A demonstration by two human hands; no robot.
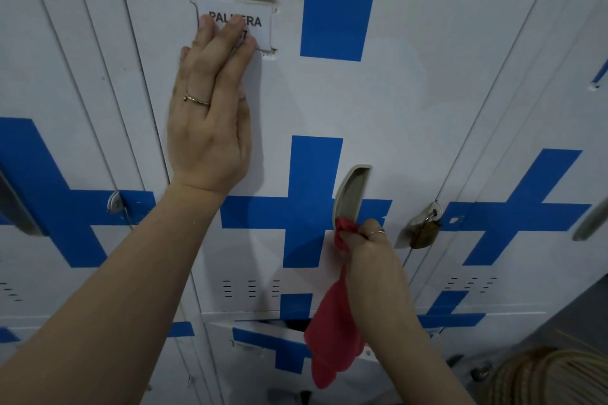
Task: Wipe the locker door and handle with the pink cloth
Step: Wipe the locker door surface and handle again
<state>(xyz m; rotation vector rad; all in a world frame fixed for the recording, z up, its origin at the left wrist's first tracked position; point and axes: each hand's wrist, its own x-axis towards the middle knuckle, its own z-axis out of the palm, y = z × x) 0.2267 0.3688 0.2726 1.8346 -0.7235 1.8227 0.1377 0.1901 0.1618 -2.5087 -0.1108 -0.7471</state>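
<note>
Left hand (pixel 210 128) flat, pressing locker door (pixel 411 92); right hand (pixel 370 246) pinching pink cloth (pixel 332 329) against handle (pixel 350 197).

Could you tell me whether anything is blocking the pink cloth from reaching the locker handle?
Nothing visible does: the right hand pinches the pink cloth at the lower end of the handle; the padlock hangs off to the side.

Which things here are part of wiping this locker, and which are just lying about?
In the job: pink cloth, pinched by the right hand; handle; locker door, left hand flat on it.
Just there: padlock; name label; neighbouring locker.
</note>
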